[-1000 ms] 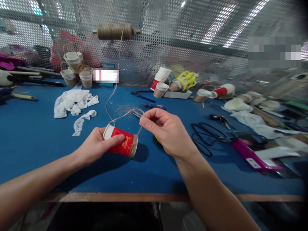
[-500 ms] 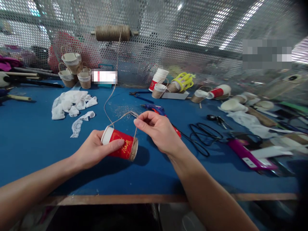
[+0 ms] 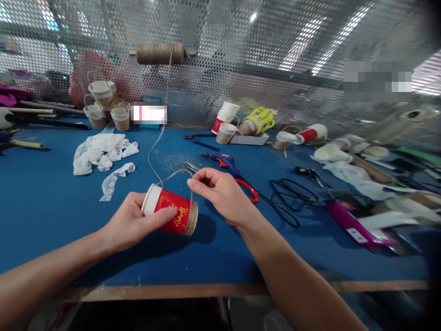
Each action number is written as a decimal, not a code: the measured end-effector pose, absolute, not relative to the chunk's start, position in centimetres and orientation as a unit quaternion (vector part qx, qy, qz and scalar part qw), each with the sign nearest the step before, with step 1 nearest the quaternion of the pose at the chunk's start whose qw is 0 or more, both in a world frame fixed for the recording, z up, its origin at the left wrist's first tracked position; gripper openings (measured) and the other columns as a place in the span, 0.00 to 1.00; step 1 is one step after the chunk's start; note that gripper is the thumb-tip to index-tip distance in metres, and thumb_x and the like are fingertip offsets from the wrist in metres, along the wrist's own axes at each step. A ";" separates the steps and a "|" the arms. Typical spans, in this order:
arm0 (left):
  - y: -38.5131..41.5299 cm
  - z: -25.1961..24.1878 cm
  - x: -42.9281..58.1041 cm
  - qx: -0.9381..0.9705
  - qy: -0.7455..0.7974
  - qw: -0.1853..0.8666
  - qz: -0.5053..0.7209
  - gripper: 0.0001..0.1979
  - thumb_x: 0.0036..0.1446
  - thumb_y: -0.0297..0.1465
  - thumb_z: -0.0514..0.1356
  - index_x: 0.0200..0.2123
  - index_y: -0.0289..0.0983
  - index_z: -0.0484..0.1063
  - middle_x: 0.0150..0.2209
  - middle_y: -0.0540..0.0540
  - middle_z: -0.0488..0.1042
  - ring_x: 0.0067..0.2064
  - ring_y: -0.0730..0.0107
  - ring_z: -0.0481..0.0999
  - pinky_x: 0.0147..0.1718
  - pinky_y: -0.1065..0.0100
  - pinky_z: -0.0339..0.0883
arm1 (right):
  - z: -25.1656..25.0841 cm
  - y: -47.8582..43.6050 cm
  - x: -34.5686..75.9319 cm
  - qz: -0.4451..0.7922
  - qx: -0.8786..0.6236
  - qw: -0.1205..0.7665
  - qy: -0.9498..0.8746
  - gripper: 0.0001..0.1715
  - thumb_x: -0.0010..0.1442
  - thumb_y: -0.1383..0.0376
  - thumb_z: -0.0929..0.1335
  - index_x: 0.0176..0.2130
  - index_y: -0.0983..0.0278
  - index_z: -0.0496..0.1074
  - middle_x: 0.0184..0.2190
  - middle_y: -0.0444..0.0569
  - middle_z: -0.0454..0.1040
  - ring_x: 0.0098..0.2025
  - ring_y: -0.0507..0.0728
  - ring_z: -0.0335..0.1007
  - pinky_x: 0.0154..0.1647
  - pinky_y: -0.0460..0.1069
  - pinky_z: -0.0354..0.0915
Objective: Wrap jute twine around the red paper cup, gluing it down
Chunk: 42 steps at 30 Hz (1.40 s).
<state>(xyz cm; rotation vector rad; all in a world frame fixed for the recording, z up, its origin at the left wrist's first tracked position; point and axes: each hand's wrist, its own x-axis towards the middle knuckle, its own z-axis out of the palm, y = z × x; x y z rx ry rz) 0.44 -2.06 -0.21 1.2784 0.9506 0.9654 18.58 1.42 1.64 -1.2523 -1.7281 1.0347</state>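
Note:
A red and white paper cup [image 3: 172, 202] lies on its side in my left hand [image 3: 132, 224], its rim to the left. Several turns of brown twine [image 3: 192, 219] are wound round the base end. My right hand [image 3: 220, 193] pinches the strand just above that end, close to the cup. From there the strand loops left past the rim and runs up to a twine spool [image 3: 160, 54] on a rod at the mesh wall. Behind my right hand lie red-handled scissors [image 3: 248, 189], partly hidden, and a blue glue gun [image 3: 223, 161].
White lace [image 3: 99, 151] lies on the blue table [image 3: 165, 271] at left. Twine-covered cups [image 3: 120, 115] stand stacked behind it. Pliers [image 3: 201, 140], a black cord [image 3: 289, 197], keys [image 3: 312, 174] and a purple box [image 3: 358, 223] lie around the middle and right.
My right hand has moved slightly left and down with the twine, so the strand now drops more steeply onto the cup's base end. My left hand still holds the cup, turned slightly.

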 end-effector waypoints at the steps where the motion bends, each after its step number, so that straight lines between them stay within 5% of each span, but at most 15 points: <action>1: -2.1 -0.3 0.4 0.552 0.405 0.596 0.419 0.10 0.45 0.28 0.62 0.15 0.33 0.70 0.13 0.55 0.64 0.16 0.83 0.56 0.15 0.80 0.55 | 1.6 1.4 18.6 0.405 -0.489 0.373 -0.676 0.13 0.51 0.57 0.67 0.26 0.65 0.66 0.23 0.42 0.65 0.25 0.49 0.58 0.27 0.46 0.56; 32: -1.7 -0.8 0.1 0.512 0.384 0.605 0.474 0.07 0.42 0.28 0.65 0.15 0.34 0.74 0.15 0.53 0.70 0.17 0.82 0.63 0.18 0.80 0.60 | 0.3 1.8 17.8 0.543 -0.486 0.340 -0.595 0.13 0.48 0.57 0.68 0.26 0.65 0.65 0.22 0.42 0.64 0.24 0.49 0.58 0.27 0.47 0.56; 38: 0.2 -0.8 0.2 0.371 0.420 0.634 0.533 0.08 0.41 0.32 0.66 0.23 0.32 0.74 0.20 0.50 0.74 0.21 0.77 0.70 0.22 0.77 0.65 | -0.7 2.6 18.0 0.336 -0.552 0.381 -0.662 0.12 0.55 0.59 0.62 0.28 0.65 0.66 0.25 0.47 0.68 0.27 0.52 0.63 0.29 0.49 0.59; 42: 1.1 -1.1 0.1 0.332 0.465 0.639 0.515 0.09 0.41 0.32 0.66 0.23 0.30 0.73 0.18 0.50 0.73 0.18 0.79 0.68 0.18 0.79 0.61 | -0.5 1.8 17.4 0.401 -0.477 0.384 -0.681 0.15 0.55 0.56 0.62 0.31 0.66 0.67 0.28 0.48 0.70 0.30 0.53 0.66 0.31 0.49 0.63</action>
